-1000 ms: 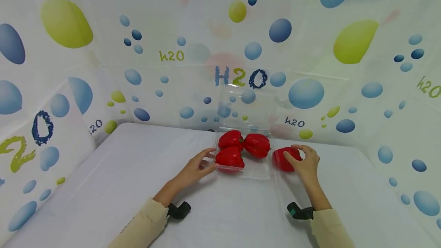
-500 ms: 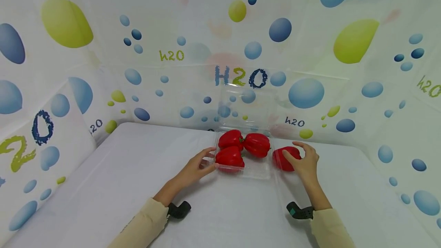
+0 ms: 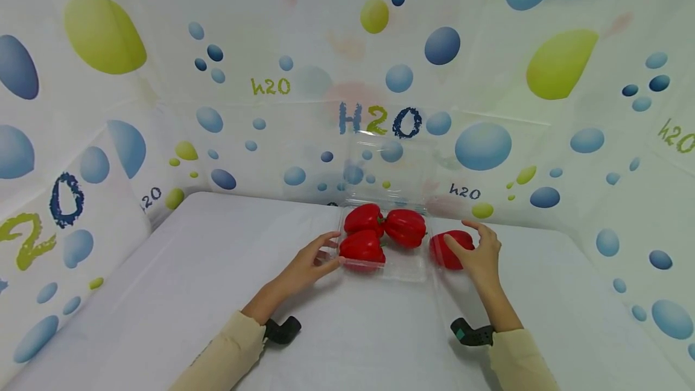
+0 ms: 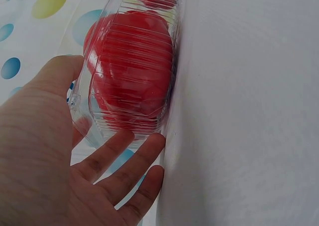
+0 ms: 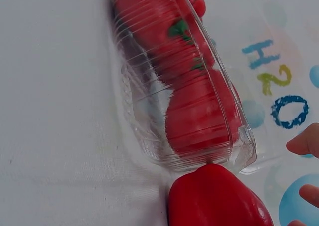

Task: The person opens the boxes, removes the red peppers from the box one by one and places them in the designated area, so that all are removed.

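A clear plastic clamshell container (image 3: 408, 271) stands near the back of the table, its lid (image 3: 399, 168) raised. Three red bell peppers lie inside: one at back left (image 3: 361, 220), one at back right (image 3: 404, 228), one at front left (image 3: 360, 247). My left hand (image 3: 305, 267) is at the container's left side, thumb by the rim and relaxed, spread fingers (image 4: 130, 172) at the ribbed wall. A loose red bell pepper (image 5: 214, 198) sits just outside the right wall. My right hand (image 3: 485, 261) is around its right side with fingers spread, apart from it in the right wrist view.
A white cloth covers the table (image 3: 228, 246). Behind it hangs a bubble-patterned curtain (image 3: 326, 47), close to the raised lid. Black wrist cameras (image 3: 282, 330) are strapped to both wrists.
The fingers of my right hand have lifted slightly away from the loose bell pepper. My left hand, the container and the peppers have stayed in place.
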Demonstrator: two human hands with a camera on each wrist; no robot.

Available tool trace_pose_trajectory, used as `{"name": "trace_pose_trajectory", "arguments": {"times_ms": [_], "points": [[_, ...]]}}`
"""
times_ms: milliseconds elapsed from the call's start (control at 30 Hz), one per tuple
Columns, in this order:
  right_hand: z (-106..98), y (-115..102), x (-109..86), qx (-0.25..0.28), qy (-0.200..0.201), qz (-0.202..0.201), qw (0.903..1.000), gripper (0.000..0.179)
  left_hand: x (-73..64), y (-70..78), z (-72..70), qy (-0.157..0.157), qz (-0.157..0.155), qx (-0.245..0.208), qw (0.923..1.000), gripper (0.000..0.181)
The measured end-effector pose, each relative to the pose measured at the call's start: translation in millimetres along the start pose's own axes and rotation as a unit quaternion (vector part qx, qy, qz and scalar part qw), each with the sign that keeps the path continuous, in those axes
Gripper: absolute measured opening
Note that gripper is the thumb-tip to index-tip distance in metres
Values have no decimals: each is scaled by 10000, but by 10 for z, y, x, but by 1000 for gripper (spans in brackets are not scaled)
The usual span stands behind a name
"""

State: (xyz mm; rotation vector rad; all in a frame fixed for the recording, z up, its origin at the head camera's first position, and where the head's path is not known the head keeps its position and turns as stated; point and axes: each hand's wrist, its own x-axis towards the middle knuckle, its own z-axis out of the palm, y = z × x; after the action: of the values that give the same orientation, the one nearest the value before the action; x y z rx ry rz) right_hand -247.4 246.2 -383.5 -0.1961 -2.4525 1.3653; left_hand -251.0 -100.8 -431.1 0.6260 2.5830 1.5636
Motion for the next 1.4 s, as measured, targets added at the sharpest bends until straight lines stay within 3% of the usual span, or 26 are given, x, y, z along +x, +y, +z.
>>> {"name": "trace_pose_trajectory", "arguments": {"times_ms": [567, 900, 1400], "points": [[63, -16, -9, 28, -149, -146, 9998, 51, 10, -5, 5, 10, -29, 23, 10000, 67], [28, -91, -18, 152, 5, -369, 9992, 48, 27, 23, 0, 40, -42, 55, 10000, 67], [59, -142, -60, 256, -96, -347, 9990, 48, 15, 5, 2, -22, 54, -23, 10000, 67]]}}
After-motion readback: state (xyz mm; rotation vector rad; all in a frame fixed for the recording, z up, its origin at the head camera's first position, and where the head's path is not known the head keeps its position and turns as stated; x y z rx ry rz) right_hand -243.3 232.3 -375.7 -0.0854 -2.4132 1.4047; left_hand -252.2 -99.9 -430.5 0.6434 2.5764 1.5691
